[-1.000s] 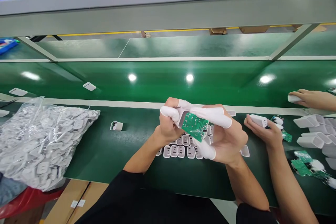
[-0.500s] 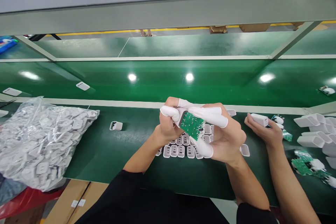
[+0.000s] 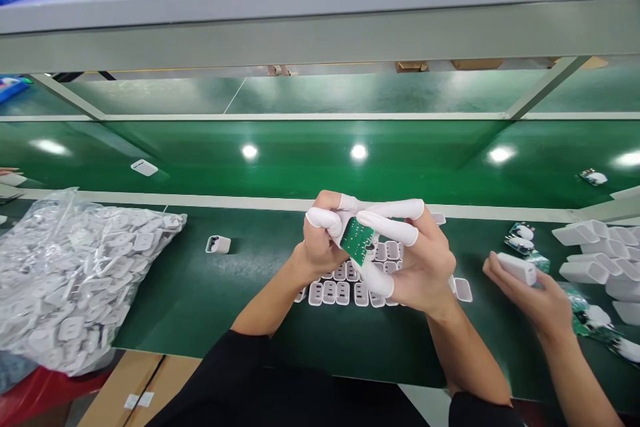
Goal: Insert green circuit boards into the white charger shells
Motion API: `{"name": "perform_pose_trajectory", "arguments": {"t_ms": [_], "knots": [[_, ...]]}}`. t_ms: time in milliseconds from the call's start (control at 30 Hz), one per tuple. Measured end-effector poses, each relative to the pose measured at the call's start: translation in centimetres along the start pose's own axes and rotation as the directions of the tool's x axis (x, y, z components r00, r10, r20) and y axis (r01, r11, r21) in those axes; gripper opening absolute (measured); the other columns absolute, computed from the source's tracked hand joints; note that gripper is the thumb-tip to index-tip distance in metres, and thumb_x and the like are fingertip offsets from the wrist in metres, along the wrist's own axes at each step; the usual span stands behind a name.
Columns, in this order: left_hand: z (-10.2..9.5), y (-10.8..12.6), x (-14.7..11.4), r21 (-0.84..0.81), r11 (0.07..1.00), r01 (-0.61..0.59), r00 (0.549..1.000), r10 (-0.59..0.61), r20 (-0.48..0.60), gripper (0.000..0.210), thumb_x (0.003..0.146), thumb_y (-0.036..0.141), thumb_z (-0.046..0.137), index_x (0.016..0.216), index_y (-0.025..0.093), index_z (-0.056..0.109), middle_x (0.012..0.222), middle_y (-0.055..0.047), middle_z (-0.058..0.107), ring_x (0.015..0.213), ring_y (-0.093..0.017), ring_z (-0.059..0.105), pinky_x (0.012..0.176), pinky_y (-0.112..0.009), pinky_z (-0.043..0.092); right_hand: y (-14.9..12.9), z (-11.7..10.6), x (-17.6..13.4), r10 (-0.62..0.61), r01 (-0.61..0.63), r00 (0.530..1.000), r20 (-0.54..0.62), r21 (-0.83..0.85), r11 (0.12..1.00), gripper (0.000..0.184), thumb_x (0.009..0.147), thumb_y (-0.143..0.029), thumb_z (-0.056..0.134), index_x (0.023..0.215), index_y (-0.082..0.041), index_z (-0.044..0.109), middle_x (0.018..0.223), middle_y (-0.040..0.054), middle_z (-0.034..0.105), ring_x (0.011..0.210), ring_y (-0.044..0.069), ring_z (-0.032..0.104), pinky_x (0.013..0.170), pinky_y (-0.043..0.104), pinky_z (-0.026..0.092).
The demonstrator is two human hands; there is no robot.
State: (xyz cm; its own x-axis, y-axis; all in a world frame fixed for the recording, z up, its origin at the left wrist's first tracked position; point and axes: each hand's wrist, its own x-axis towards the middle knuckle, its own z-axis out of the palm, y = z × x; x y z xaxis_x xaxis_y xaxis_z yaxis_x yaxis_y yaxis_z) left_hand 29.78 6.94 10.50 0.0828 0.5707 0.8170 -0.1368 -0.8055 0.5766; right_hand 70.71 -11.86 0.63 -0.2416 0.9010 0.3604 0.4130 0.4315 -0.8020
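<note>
My left hand [image 3: 320, 245] is closed around a white charger casing [image 3: 342, 221], most of which is hidden by the fingers. A green circuit board [image 3: 355, 240] sits partly inside the casing's opening, with its soldered face toward me. My right hand [image 3: 425, 263] grips the outer end of this board between thumb and fingers. White finger cots cover several fingertips on both hands. Below the hands, rows of white charger casings [image 3: 329, 293] stand on the green table, partly covered by my right hand.
At left lies a clear bag of white plastic parts [image 3: 100, 267]; a single casing [image 3: 219, 245] stands beside it. On the right, a co-worker's hand [image 3: 545, 300] holds a white charger [image 3: 518, 269] near circuit boards [image 3: 595, 317] and stacked white casings [image 3: 585, 272]. A shelf [image 3: 320, 3] crosses above.
Less of the green board shows outside the casing, and my right hand has moved slightly left toward my left hand. The co-worker's hand has shifted right and nearer. The view has tilted slightly.
</note>
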Motion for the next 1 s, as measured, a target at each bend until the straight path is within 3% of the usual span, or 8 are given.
{"name": "perform_pose_trajectory", "arguments": {"t_ms": [133,233,333,533,667,733,833,1000], "knots": [[0.7,0.2,0.1,-0.064,0.997,0.035,0.999,-0.034,0.008,0.035,0.102,0.030,0.078,0.092,0.026,0.045,0.105,0.001,0.066,0.077,-0.014,0.063,0.064,-0.031,0.055,2.2,0.4,-4.8,0.058,-0.043,0.998,-0.033,0.356,0.934,0.088,0.099,-0.014,0.000,0.170,-0.030,0.050,0.148,0.0007,0.079,0.163,-0.013,0.031,0.087,-0.006,0.048],[1.4,0.5,0.5,-0.218,0.951,0.219,0.976,-0.218,0.030,0.052,0.095,0.035,0.090,0.101,0.030,0.038,0.104,0.004,0.060,0.081,-0.013,0.065,0.072,-0.029,0.062,2.7,0.6,-4.7,0.024,-0.094,0.991,0.132,0.548,0.831,0.089,0.096,-0.016,0.004,0.176,-0.035,0.039,0.161,-0.0052,0.071,0.164,-0.015,0.024,0.098,-0.005,0.047],[1.4,1.2,1.1,-0.386,0.800,0.459,0.888,-0.400,0.228,0.055,0.096,0.037,0.090,0.113,0.033,0.038,0.105,0.005,0.060,0.084,-0.012,0.073,0.076,-0.029,0.066,3.0,0.6,-4.3,-0.018,-0.107,0.974,0.225,0.527,0.843,0.091,0.095,-0.016,0.005,0.180,-0.038,0.027,0.168,-0.0098,0.064,0.166,-0.015,0.021,0.107,0.000,0.048],[0.9,2.9,1.0,-0.489,0.517,0.702,0.709,-0.454,0.539,0.055,0.102,0.039,0.085,0.123,0.036,0.034,0.097,0.004,0.068,0.083,-0.018,0.081,0.068,-0.028,0.066,2.2,0.3,-4.4,0.078,-0.153,0.973,0.217,0.359,0.921,0.074,0.102,-0.034,0.018,0.170,-0.043,0.046,0.151,-0.0043,0.077,0.163,0.000,0.050,0.113,0.018,0.061],[0.7,3.8,1.0,-0.434,0.470,0.769,0.639,-0.530,0.558,0.056,0.100,0.036,0.086,0.124,0.035,0.035,0.104,0.003,0.064,0.089,-0.016,0.079,0.074,-0.028,0.067,-4.9,3.8,4.5,-0.029,0.026,0.999,-0.046,-0.057,0.998,0.054,0.109,-0.047,0.048,0.161,-0.040,0.059,0.133,0.0056,0.080,0.143,0.022,0.072,0.105,0.039,0.075],[0.0,4.1,1.4,-0.368,0.569,0.736,0.665,-0.502,0.553,0.065,0.095,0.033,0.091,0.132,0.035,0.038,0.117,-0.001,0.066,0.102,-0.018,0.078,0.081,-0.029,0.067,-9.7,6.8,10.9,-0.169,0.091,0.962,-0.212,-0.333,0.938,0.057,0.101,-0.050,0.073,0.156,-0.039,0.064,0.129,0.0076,0.078,0.131,0.033,0.076,0.096,0.053,0.076],[-1.6,4.6,2.1,-0.261,0.835,0.484,0.803,-0.305,0.513,0.092,0.074,0.030,0.106,0.147,0.035,0.050,0.143,-0.010,0.061,0.125,-0.026,0.072,0.098,-0.037,0.067,-15.6,10.1,17.5,-0.320,0.164,0.912,-0.257,-0.488,0.857,0.071,0.090,-0.043,0.092,0.155,-0.037,0.066,0.135,0.0113,0.076,0.124,0.039,0.074,0.093,0.059,0.070],[-4.3,6.9,1.3,-0.217,0.959,0.184,0.862,-0.051,0.505,0.071,0.086,0.025,0.099,0.149,0.032,0.068,0.125,-0.008,0.070,0.108,-0.022,0.073,0.096,-0.036,0.067,-20.3,11.5,16.5,-0.399,0.272,0.900,-0.176,-0.491,0.828,0.069,0.091,-0.032,0.092,0.156,-0.032,0.066,0.127,0.0107,0.076,0.108,0.031,0.074,0.085,0.048,0.065]]}}
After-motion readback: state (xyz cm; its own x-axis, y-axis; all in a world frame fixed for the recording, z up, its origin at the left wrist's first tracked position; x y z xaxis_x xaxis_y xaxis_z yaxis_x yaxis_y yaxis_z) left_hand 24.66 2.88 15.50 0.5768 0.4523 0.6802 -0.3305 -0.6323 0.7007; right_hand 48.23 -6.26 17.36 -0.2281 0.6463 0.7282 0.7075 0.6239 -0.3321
